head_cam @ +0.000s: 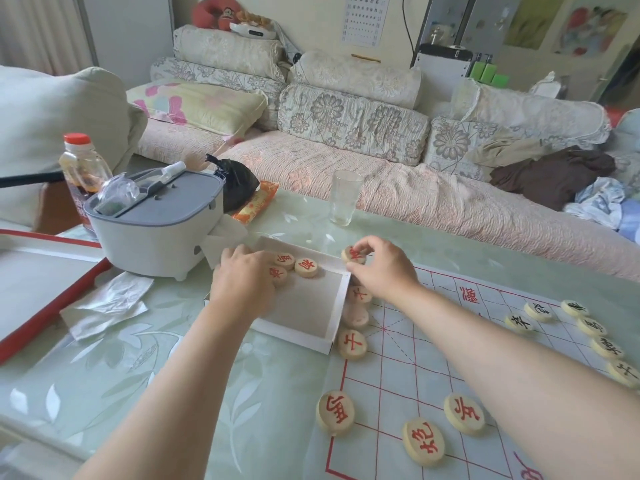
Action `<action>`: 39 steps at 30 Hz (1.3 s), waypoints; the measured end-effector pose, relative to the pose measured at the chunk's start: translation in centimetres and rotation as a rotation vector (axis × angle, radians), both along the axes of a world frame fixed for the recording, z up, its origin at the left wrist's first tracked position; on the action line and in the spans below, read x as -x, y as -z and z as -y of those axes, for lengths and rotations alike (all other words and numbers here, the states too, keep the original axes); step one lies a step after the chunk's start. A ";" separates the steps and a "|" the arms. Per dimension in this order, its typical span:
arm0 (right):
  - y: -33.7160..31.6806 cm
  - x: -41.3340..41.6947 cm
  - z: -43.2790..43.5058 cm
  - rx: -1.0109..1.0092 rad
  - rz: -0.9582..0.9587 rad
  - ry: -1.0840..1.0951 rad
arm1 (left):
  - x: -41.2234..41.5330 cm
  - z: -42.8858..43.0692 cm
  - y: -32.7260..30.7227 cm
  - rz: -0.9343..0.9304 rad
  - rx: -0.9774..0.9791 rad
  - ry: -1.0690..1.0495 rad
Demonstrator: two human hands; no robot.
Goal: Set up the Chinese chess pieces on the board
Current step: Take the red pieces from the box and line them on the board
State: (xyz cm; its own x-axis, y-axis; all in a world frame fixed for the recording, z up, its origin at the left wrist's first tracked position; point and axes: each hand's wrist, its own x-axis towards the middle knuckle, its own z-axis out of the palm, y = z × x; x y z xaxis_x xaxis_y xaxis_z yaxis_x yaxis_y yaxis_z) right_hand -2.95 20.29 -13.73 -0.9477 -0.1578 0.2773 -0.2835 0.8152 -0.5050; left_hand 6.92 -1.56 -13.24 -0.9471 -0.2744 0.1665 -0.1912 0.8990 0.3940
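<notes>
- Three red-lettered pieces (423,441) lie at the lower centre of the frame, on the near edge of the paper board (398,375), each apart from the others.
- A column of black-lettered pieces (592,326) runs along the board at the right edge of the frame.
- Three more red pieces (352,344) sit in a line just beside the right wall of the white box (341,306), mid-frame.
- The left hand (242,282) reaches into the box, fingers bent down over its upper left corner; whether it grasps anything cannot be told. Three boxed pieces (306,267) lie just right of it.
- The right hand (381,268) pinches a held piece (354,255), red-lettered, above the box's upper right corner.
- Farther off, an empty glass (345,197) stands on the table above centre, and a grey lidded tub (156,223) stands to the left.
</notes>
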 end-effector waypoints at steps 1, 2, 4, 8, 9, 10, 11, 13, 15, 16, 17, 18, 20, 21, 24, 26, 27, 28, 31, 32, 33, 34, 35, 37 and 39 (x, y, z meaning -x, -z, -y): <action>0.1 0.9 -0.5 -0.021 0.002 0.055 | 0.0 0.2 0.1 0.025 0.043 0.001; 0.2 1.7 -1.1 -0.040 0.009 0.101 | 0.0 0.3 0.2 0.047 0.090 0.005; 0.6 3.3 -1.8 -0.065 0.044 0.164 | 0.1 0.4 0.5 0.098 0.143 0.018; 1.9 5.4 -2.0 -0.093 0.110 0.192 | 0.7 0.6 0.4 0.156 0.130 0.020; 2.1 5.7 -1.9 -0.097 0.112 0.195 | 1.0 0.7 0.5 0.150 0.120 0.017; 2.2 6.0 -1.6 -0.102 0.114 0.196 | 1.1 0.8 0.5 0.145 0.110 0.015; 2.4 6.3 -1.4 -0.104 0.117 0.198 | 1.2 0.9 0.5 0.138 0.096 0.017; 2.5 6.8 -0.9 -0.111 0.117 0.209 | 1.3 1.1 0.4 0.135 0.079 0.025; 2.6 7.2 -0.6 -0.138 0.113 0.234 | 1.4 1.6 0.3 0.143 0.077 0.037; 2.6 7.4 -0.5 -0.155 0.114 0.242 | 1.4 1.9 0.2 0.147 0.067 0.044; 2.6 7.5 -0.5 -0.172 0.120 0.244 | 1.4 2.2 0.2 0.150 0.051 0.052; 2.7 7.6 -0.5 -0.190 0.128 0.241 | 1.4 2.5 0.2 0.148 0.036 0.061; 2.6 7.6 -0.3 -0.216 0.128 0.239 | 1.3 2.8 0.2 0.129 0.006 0.074; 2.5 7.5 -0.2 -0.220 0.116 0.241 | 1.1 2.8 0.2 0.115 -0.008 0.080; 2.0 6.9 0.8 -0.192 0.044 0.219 | 0.9 2.8 0.0 0.067 -0.033 0.084; 1.3 6.1 2.0 -0.153 -0.006 0.160 | 1.0 2.9 0.2 0.048 -0.060 0.080; 1.0 5.6 2.7 -0.128 -0.025 0.110 | 1.2 3.0 0.3 0.042 -0.080 0.077; 0.6 5.0 3.5 -0.100 -0.039 0.047 | 1.3 3.1 0.5 0.039 -0.101 0.072; -0.1 2.7 6.0 -0.016 -0.002 -0.178 | 1.4 3.4 0.9 0.021 -0.180 0.037; -0.2 1.9 6.8 0.011 0.042 -0.251 | 1.4 3.4 0.9 0.011 -0.227 0.024; -0.1 1.2 7.6 0.039 0.093 -0.315 | 1.3 3.4 0.8 -0.001 -0.284 0.014; 0.0 0.5 8.2 0.064 0.147 -0.369 | 1.2 3.3 0.7 -0.016 -0.338 0.011; 0.1 -0.2 8.8 0.085 0.195 -0.411 | 1.2 3.3 0.6 -0.038 -0.383 0.015; 0.3 -1.5 9.6 0.116 0.255 -0.463 | 1.1 3.1 0.4 -0.068 -0.457 0.010; 0.5 -2.6 10.0 0.138 0.263 -0.484 | 0.9 3.1 0.1 -0.075 -0.573 -0.034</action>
